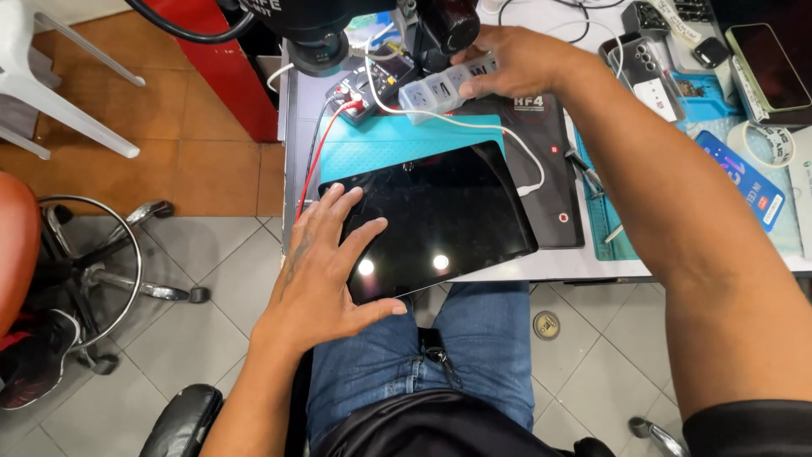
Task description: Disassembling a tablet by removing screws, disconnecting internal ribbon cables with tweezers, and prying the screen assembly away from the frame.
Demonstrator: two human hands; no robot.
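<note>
A black tablet (448, 216) lies screen up on the near edge of the workbench, partly on a teal mat (381, 148), with a white cable (507, 144) running to its right side. My left hand (326, 271) rests flat on the tablet's left corner, fingers spread. My right hand (516, 59) reaches to the back of the bench and grips a white power strip (440, 85).
A microscope base (317, 46) and a small circuit board (376, 76) stand at the back. A black mat (554, 169), several phones (765, 68), a tape roll (765, 144) and tools lie to the right. A stool (93, 262) stands on the tiled floor at left.
</note>
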